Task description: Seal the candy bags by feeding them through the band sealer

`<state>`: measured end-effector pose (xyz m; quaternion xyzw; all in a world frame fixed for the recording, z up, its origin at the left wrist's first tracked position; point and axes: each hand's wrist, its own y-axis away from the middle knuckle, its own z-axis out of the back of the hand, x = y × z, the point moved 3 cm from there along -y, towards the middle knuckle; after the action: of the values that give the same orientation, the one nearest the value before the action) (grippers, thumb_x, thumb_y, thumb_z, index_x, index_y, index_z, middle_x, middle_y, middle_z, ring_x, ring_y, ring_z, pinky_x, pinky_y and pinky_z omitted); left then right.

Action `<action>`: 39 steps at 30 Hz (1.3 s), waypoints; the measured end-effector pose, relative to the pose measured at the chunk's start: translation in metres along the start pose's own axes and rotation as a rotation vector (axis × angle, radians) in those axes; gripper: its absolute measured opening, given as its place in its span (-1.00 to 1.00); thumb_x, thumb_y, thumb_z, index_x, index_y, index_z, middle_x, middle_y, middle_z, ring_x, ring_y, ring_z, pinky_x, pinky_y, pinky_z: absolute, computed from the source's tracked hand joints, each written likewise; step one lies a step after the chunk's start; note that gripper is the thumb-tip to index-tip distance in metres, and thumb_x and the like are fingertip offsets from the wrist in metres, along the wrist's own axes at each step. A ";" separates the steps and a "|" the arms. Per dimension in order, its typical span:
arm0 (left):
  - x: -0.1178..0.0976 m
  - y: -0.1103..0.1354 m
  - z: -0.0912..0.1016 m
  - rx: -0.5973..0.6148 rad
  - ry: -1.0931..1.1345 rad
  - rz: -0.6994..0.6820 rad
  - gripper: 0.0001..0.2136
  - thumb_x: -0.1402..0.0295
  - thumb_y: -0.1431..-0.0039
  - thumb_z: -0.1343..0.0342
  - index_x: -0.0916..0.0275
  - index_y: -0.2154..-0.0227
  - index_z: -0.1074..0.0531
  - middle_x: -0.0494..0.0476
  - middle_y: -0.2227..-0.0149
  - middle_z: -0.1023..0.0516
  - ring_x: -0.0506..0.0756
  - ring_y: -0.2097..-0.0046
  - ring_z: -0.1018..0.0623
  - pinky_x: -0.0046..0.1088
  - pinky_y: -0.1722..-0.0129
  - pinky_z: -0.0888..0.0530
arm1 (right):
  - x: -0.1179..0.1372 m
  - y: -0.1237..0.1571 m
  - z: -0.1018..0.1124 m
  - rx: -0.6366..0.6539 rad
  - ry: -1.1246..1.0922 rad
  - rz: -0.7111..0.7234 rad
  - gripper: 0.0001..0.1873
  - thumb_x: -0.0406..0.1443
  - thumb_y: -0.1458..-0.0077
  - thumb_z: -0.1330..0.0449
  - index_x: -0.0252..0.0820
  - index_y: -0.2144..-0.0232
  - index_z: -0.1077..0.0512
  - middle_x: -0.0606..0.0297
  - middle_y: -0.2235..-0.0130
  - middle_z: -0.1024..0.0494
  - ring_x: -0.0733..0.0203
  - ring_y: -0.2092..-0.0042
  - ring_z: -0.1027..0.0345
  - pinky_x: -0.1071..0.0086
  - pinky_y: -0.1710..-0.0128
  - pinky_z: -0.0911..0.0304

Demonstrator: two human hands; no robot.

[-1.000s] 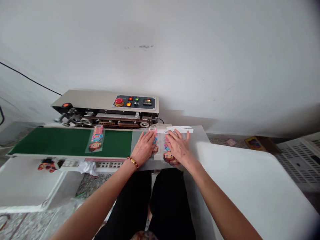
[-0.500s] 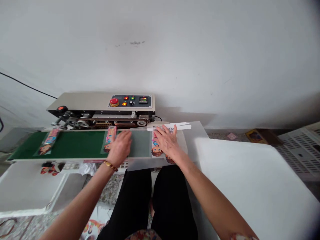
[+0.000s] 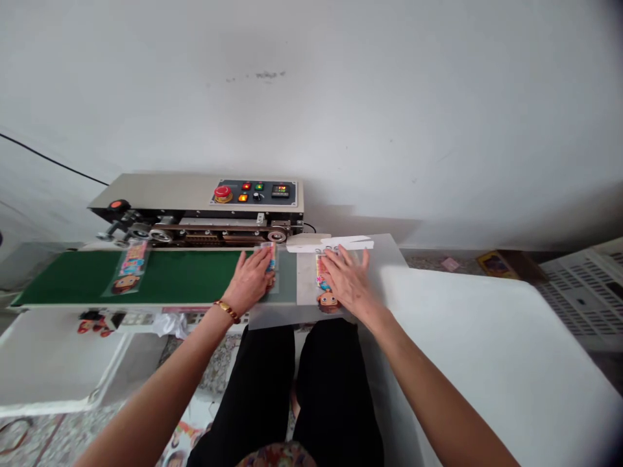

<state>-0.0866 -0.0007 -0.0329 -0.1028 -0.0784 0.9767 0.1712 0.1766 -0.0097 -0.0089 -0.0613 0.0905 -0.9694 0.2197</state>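
My left hand lies palm down at the right end of the green belt. Its fingers are stretched out, resting on a clear plastic packet with a colourful printed picture. Just right of the belt, my right hand has its fingers spread over another picture packet, which shows a cartoon face and lies on a translucent sheet. White strips lie above my right fingertips. Further left on the belt is one more picture packet, its top edge at the machine's rollers.
Behind the belt stands a band sealing machine with a red stop button and lit switches. A white bin is below left. To the right are a white surface and a slatted white crate.
My left hand has moved right and flattened onto a packet at the belt's right end. My right hand has shifted slightly right. The packets on the belt now lie in different spots.
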 end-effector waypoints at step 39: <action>-0.076 -0.021 -0.010 0.001 0.068 -0.196 -0.54 0.42 -0.37 0.12 0.27 -0.30 -0.26 0.28 -0.36 -0.29 0.22 -0.41 -0.23 0.04 -0.42 -0.10 | 0.007 -0.009 -0.004 -0.073 -0.099 -0.108 -0.60 -0.36 -0.41 0.06 -0.10 -0.18 -0.39 0.12 -0.28 -0.36 -0.14 -0.33 -0.09 -0.47 -0.30 0.39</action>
<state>-0.0075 -0.0072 -0.0256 -0.1277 -0.0818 0.9513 0.2684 0.1658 -0.0046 -0.0107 -0.1218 0.1113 -0.9717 0.1690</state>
